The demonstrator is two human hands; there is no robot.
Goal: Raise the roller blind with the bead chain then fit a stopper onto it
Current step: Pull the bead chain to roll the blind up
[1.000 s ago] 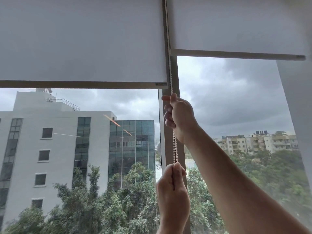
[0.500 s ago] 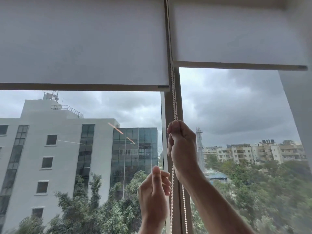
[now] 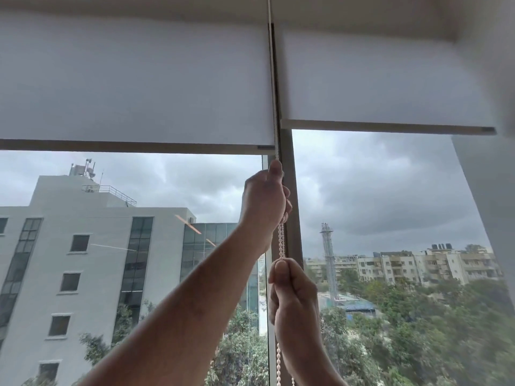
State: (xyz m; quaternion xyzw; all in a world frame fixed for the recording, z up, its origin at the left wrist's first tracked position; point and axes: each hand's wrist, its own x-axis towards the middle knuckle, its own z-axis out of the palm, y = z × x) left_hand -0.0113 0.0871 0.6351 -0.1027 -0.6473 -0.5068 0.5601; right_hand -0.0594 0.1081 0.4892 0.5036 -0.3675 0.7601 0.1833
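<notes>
A white bead chain point(image 3: 281, 242) hangs along the window mullion point(image 3: 295, 224) between two white roller blinds. My left hand point(image 3: 264, 196) is raised high and closed around the chain just below the left blind's bottom bar point(image 3: 133, 147). Lower down, my right hand point(image 3: 292, 291) is closed around the same chain, which runs taut between the two hands and hangs loose below them. The left blind point(image 3: 133, 79) hangs slightly lower than the right blind point(image 3: 384, 79). No stopper is in view.
A white wall point(image 3: 490, 204) borders the window on the right. A pale ceiling recess point(image 3: 362, 15) runs above the blinds. Through the glass I see a white building point(image 3: 83, 260), trees and a cloudy sky.
My left hand has gone from below the right hand up to a high grip on the chain. My right hand has come down with the chain. The view has tilted upward.
</notes>
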